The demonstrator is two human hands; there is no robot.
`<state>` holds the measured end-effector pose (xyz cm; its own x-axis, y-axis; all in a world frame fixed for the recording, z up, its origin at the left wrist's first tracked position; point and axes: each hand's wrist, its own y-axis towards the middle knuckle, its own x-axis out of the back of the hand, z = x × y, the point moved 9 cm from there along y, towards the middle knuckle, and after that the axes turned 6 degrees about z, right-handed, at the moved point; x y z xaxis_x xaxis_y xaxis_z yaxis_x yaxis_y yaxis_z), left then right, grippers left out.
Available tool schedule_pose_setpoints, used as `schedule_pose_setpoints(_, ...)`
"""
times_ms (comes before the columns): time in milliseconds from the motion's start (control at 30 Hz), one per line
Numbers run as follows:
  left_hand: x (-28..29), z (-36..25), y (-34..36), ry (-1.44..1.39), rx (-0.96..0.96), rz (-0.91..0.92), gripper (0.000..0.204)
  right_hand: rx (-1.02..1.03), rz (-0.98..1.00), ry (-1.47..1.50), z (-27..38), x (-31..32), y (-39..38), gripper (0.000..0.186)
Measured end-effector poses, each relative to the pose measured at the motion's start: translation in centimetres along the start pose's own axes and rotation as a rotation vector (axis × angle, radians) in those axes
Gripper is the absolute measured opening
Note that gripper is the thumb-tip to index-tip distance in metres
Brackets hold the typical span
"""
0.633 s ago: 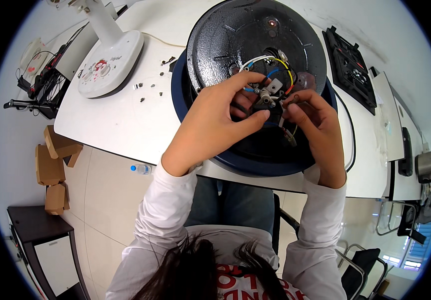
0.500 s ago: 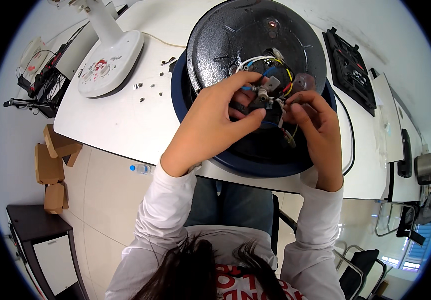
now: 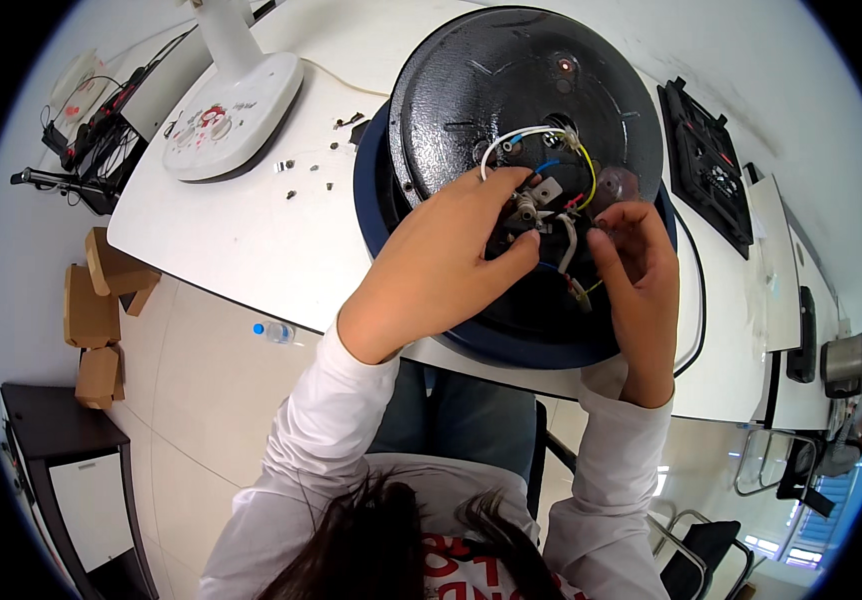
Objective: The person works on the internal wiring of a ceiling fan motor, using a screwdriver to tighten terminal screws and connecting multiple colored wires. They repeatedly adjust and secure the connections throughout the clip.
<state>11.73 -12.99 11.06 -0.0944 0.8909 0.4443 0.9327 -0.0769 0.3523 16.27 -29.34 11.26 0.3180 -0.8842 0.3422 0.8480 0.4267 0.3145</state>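
A round black metal plate [image 3: 471, 70] leans over a dark blue round housing [image 3: 376, 140], with white, yellow and blue wires [image 3: 583, 160] at its middle. My left hand [image 3: 431, 270] is closed around a metal fitting with a bracket [image 3: 526, 208], its fingertips partly hidden behind that assembly. Right of the fitting, my right hand [image 3: 641, 275] has thumb and forefinger pinched on a small dark piece [image 3: 601, 224] too small to name. A short white sleeved lead [image 3: 569, 240] runs down between my hands to a connector [image 3: 579, 292].
The white table [image 3: 171, 240] carries a white appliance stand [image 3: 231, 140], several small metal parts [image 3: 291, 194] at the left and an open black tool case [image 3: 711, 170] at the right. Cardboard boxes [image 3: 91, 305] and a bottle [image 3: 273, 330] are on the floor; chairs stand lower right.
My right hand has drawn slightly away from the fitting, showing more of the white lead between the hands. My left hand stays on the fitting. The camera view has shifted a little.
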Motion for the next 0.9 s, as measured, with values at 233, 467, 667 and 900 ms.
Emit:
schedule_pose_setpoints(233,0.0,-0.4,-0.1,0.058,-0.010,0.013,0.046,-0.071,0.013,-0.026,-0.2,-0.6,-0.4,0.015)
schedule_pose_setpoints(467,-0.1,-0.5,0.0,0.011,0.028,0.097,0.047,0.005,-0.044,-0.097,0.6,-0.3,-0.7,0.015)
schedule_pose_setpoints(667,-0.2,1.0,0.2,-0.250,0.091,0.131,0.049,0.135,-0.097,-0.219,1.9,0.1,-0.8,0.015)
schedule_pose_setpoints(900,0.1,1.0,0.1,-0.290,0.152,0.083,0.051,0.068,-0.171,-0.227,2.0,0.9,-1.0,0.017)
